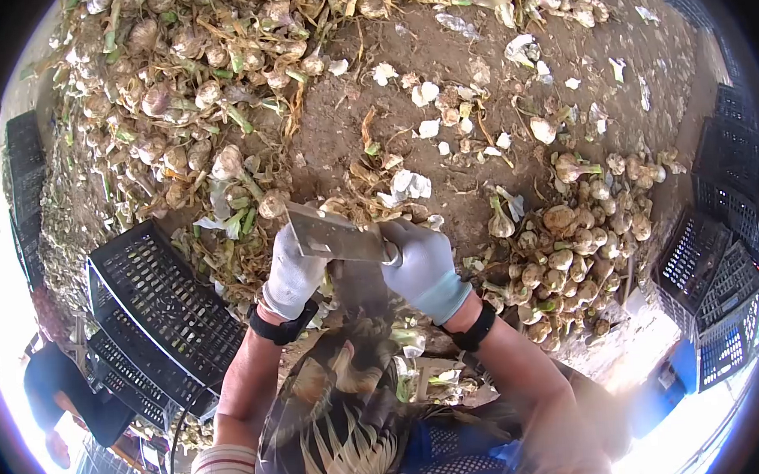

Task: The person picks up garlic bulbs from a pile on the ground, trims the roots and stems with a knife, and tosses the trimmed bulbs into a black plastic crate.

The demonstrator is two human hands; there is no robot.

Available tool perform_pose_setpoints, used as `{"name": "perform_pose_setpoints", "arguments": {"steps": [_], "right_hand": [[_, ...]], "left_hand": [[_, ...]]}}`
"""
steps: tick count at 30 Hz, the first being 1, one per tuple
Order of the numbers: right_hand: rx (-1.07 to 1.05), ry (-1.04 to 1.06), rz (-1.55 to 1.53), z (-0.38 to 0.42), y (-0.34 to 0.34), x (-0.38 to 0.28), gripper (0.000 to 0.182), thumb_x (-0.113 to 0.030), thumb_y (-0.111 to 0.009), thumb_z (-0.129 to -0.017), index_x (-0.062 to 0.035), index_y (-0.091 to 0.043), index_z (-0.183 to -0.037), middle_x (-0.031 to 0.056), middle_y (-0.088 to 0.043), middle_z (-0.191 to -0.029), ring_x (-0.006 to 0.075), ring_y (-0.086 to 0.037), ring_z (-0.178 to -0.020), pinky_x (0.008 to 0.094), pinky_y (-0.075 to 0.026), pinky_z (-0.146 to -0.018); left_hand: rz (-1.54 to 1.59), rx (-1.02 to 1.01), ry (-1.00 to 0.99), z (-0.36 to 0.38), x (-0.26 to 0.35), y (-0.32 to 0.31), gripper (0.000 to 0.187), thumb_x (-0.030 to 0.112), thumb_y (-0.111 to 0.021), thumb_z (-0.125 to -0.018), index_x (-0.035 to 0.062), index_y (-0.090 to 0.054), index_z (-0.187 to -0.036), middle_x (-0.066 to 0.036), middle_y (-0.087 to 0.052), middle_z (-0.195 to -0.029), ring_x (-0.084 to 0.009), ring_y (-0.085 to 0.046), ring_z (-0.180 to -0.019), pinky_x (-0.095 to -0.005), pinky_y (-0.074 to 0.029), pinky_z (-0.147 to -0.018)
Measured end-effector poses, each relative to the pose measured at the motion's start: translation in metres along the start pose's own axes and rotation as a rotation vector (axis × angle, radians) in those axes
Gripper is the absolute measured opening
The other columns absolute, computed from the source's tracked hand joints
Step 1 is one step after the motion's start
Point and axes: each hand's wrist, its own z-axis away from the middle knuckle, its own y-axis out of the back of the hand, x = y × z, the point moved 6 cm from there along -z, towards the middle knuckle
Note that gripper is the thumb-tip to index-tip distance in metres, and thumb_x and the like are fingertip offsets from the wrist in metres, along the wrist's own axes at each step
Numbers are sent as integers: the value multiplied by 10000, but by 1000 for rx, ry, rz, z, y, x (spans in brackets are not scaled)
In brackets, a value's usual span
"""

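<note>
My right hand [420, 265], in a whitish glove with a pale blue cuff, is closed around the handle end of a cleaver [337, 237]. The cleaver's broad, dirt-smeared metal blade points left, across to my other hand. My left hand [294, 276], gloved in white, is closed right beside the blade's far end. The blade covers part of its fingers, so what it holds is hidden. Just above it lies a garlic bulb [272, 204] with its stem. Further right is a pile of trimmed garlic bulbs [569, 257] on the soil.
A large heap of garlic with stems [183, 84] covers the upper left. Black plastic crates [173, 304] stand stacked at my left, and more crates [698, 259] at the far right. Peel scraps [428, 93] litter the ground. Another person [70, 395] bends at the left edge.
</note>
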Motion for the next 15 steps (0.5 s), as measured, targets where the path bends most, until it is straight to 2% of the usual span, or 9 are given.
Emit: {"name": "perform_pose_setpoints", "arguments": {"steps": [3, 4, 5, 7, 8, 9, 11, 13, 15], "right_hand": [[-54, -60, 30, 2, -9, 18, 171, -188, -616, -845, -115, -668, -990, 147, -678, -824, 364, -674, -752, 458, -536, -666], [-105, -110, 89, 3, -10, 30, 188, -204, -604, -865, -120, -676, -1017, 156, -694, -844, 365, -684, -770, 447, -548, -685], [-469, -542, 208, -5, -13, 61, 225, -246, -568, -917, -113, -688, -1053, 175, -716, -887, 366, -701, -794, 430, -561, -721], [-478, -448, 341, 14, -19, 100, 290, -294, -521, -957, -110, -699, -1095, 199, -722, -909, 374, -705, -794, 417, -566, -721], [-383, -510, 258, 19, -10, 94, 312, -294, -591, -942, -73, -695, -1137, 160, -738, -879, 264, -723, -759, 353, -562, -699], [-397, -525, 255, 31, -9, 87, 312, -294, -591, -942, -73, -695, -1137, 160, -738, -879, 264, -723, -759, 353, -562, -699], [43, -440, -577, 14, 5, 68, 364, -230, -715, -878, -32, -684, -1183, 83, -732, -840, 118, -665, -733, 272, -530, -679], [27, -557, -778, 1, 22, 40, 372, -132, -783, -840, 1, -685, -1173, 15, -709, -862, 48, -590, -746, 222, -496, -673], [-45, -386, -1152, -14, 22, 11, 306, -98, -749, -886, -2, -693, -1171, 18, -714, -919, 49, -604, -762, 213, -496, -678]], "left_hand": [[-138, -7, -121, -2, 2, -1, 242, 24, -526, -943, -4, -618, -1165, -31, -678, -810, -114, -614, -549, -256, -459, -457], [152, -137, 217, 3, -12, -1, 256, 20, -526, -932, 0, -618, -1170, -51, -694, -888, -121, -660, -678, -250, -510, -569], [430, -55, 157, 9, 12, -17, 275, 12, -514, -931, -3, -613, -1187, -55, -698, -1016, -119, -671, -868, -246, -531, -737], [288, -273, 41, 12, 36, -23, 302, 7, -517, -924, -1, -608, -1211, -48, -683, -1116, -115, -642, -1004, -245, -508, -862], [426, -230, 79, 10, 31, -22, 309, -17, -507, -918, -7, -607, -1211, -39, -683, -1098, -108, -638, -981, -244, -511, -836], [316, -220, 94, 1, 35, -23, 319, -38, -486, -918, -7, -606, -1213, -43, -683, -1084, -98, -630, -978, -263, -512, -830], [-22, -239, 319, -7, 14, -17, 362, -68, -471, -893, -18, -592, -1231, -52, -683, -1061, -100, -629, -979, -272, -512, -832], [-154, -201, 166, -16, 1, -20, 431, -72, -494, -849, -33, -570, -1271, -69, -685, -1038, -116, -638, -965, -270, -513, -840], [-287, -179, -9, -20, 9, -22, 511, -79, -504, -805, -52, -538, -1314, -79, -683, -1045, -127, -637, -973, -271, -507, -862]]}}
